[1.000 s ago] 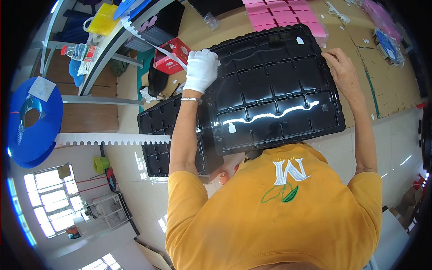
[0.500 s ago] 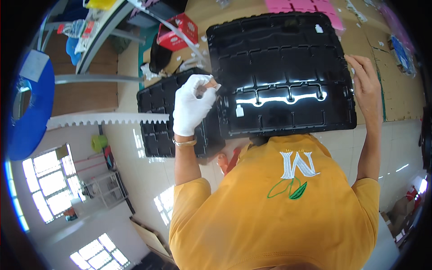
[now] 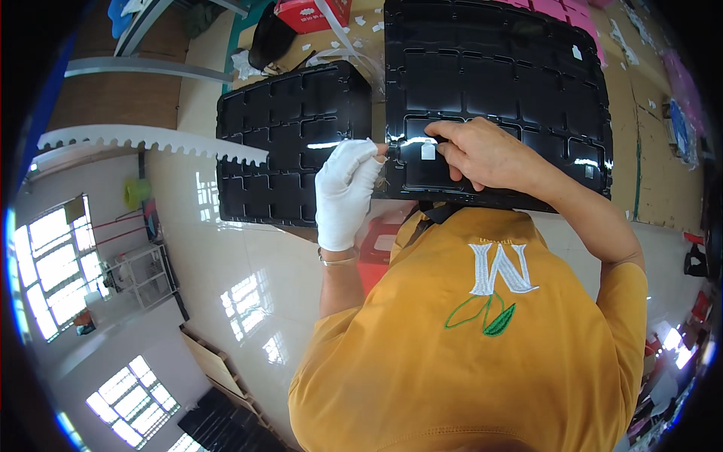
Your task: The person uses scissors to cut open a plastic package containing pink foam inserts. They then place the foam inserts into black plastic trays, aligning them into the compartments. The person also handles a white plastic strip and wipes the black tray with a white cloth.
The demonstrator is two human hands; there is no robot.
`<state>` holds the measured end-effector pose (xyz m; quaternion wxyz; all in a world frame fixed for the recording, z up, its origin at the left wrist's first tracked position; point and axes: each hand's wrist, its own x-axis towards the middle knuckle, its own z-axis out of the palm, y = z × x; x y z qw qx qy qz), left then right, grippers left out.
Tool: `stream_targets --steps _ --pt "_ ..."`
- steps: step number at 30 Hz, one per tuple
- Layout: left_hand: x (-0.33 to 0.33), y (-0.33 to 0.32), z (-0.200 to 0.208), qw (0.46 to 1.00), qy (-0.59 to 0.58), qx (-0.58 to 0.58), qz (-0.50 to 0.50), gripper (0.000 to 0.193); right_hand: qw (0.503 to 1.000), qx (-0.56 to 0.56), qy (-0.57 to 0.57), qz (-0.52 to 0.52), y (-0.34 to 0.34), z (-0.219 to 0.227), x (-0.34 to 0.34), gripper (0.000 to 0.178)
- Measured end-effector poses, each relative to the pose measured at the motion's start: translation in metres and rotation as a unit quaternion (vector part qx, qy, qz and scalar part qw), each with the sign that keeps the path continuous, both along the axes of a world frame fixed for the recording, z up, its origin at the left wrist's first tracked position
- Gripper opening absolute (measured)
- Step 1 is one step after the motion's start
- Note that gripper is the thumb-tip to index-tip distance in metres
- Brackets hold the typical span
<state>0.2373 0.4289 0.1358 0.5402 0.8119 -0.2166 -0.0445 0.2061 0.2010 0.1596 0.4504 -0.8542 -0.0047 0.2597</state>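
A large black plastic tray (image 3: 489, 79) with moulded ridges lies in front of me on the table. My left hand (image 3: 345, 192), in a white glove with bare fingertips, is closed at the tray's left edge and seems to pinch it. My bare right hand (image 3: 493, 158) reaches across the tray's near half, fingers apart and touching its surface. Just beside those fingertips is a small white label (image 3: 428, 152). Another white label (image 3: 577, 52) sits near the far right corner, and a pale patch (image 3: 589, 172) shows near the right edge.
To the left is a second black tray (image 3: 279, 143). A white toothed strip (image 3: 158, 139) juts in from the left. Behind stand a red box (image 3: 312, 13) and pink sheets (image 3: 576, 26); paper scraps litter the brown tabletop (image 3: 655, 166). A red stool (image 3: 376, 252) is below.
My right hand has gone from the tray's right edge to its near left part, by the label. My left hand stays at the left edge. The whole view has shifted.
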Motion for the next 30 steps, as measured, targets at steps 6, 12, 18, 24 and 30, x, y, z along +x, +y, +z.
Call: stream_targets --steps 6,12,18,24,30 --pt "-0.009 0.004 -0.003 0.997 0.063 -0.035 0.009 0.011 0.997 0.011 0.067 0.031 0.006 0.015 0.005 0.033" --pt "-0.008 0.001 -0.006 0.998 0.035 -0.043 -0.001 0.012 0.978 -0.103 -0.175 0.049 -0.002 -0.005 -0.006 0.027" --pt "-0.007 0.004 -0.007 0.999 0.007 -0.032 0.002 0.01 0.945 -0.208 -0.224 0.118 0.006 0.0 -0.017 0.022" --pt "-0.012 0.005 -0.013 0.999 0.025 -0.045 0.003 0.01 0.943 -0.174 -0.275 0.069 0.006 -0.006 -0.002 0.014" --pt "-0.014 0.005 -0.014 0.998 0.038 -0.053 0.0 0.01 0.946 -0.168 -0.264 0.08 0.008 -0.013 0.004 0.008"
